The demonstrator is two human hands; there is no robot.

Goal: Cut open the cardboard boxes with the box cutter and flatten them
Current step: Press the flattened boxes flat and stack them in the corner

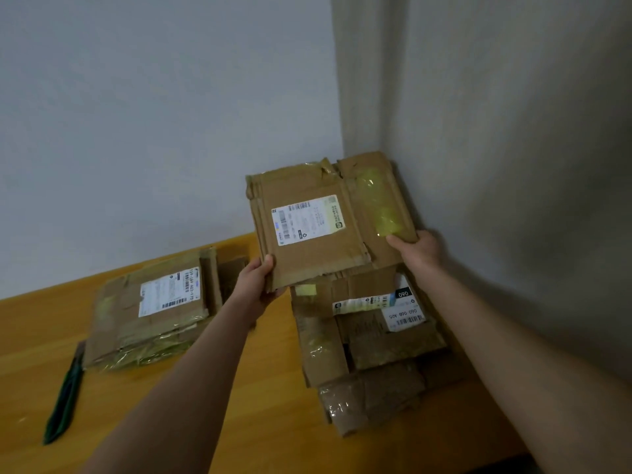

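creased flattened box (pixel 325 258) is gripped at 7 o'clock corner by left hand (pixel 254 285), 4 o'clock corner by right hand (pixel 419 251), above flat cardboard pile (pixel 372 343). slim green box cutter (pixel 65 398) seen at 8 o'clock on wood table (pixel 266 388).

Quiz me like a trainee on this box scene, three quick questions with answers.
1. True or false: the box cutter lies on the table, untouched by either hand.
2. Both the left hand and the right hand grip: A) a flattened box, B) the cutter, C) nothing?
3. Fill in: the pile of flattened cardboard lies ___ the held box.
Key: 1 true; 2 A; 3 below.
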